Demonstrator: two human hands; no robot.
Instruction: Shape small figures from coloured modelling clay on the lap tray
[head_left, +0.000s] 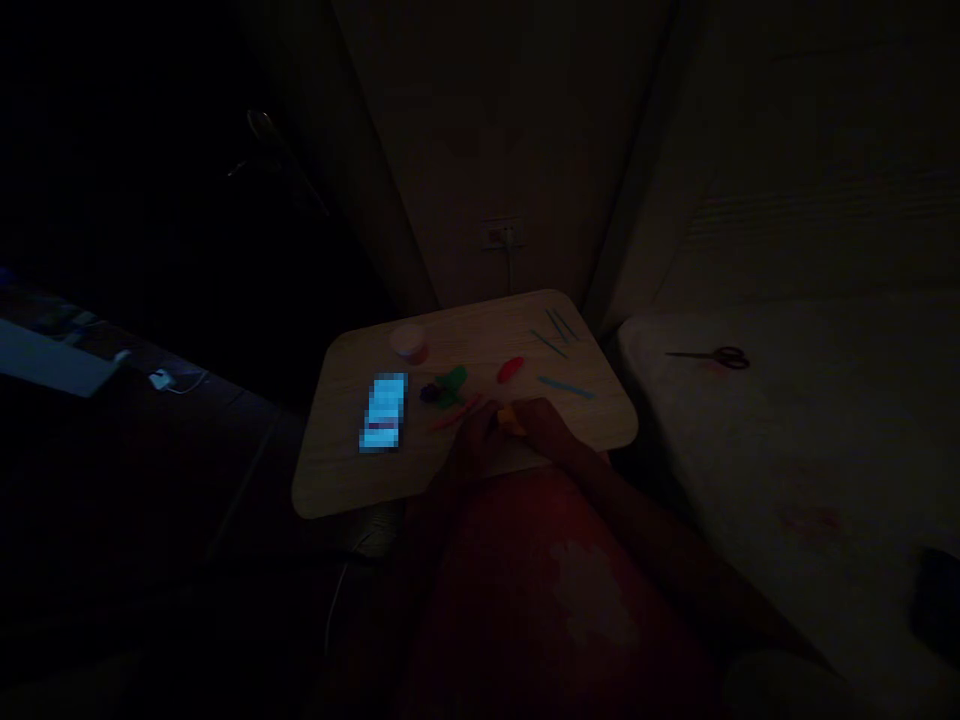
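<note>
In the dim head view, a small orange piece, perhaps modelling clay, is held between my hands near the front edge of a small wooden table. My right hand is closed on it from the right. My left hand curls in from the left, its fingers against the piece, though darkness hides detail. Beside my left hand lies a pink stick-like strip. Just beyond are green leaf-like pieces and a dark purple lump. A red oval piece rests past my fingers.
A lit phone lies at the table's left, below a lidded tub. On the right are a blue strip and several thin sticks. Scissors lie on a pale surface. Behind is a wall socket.
</note>
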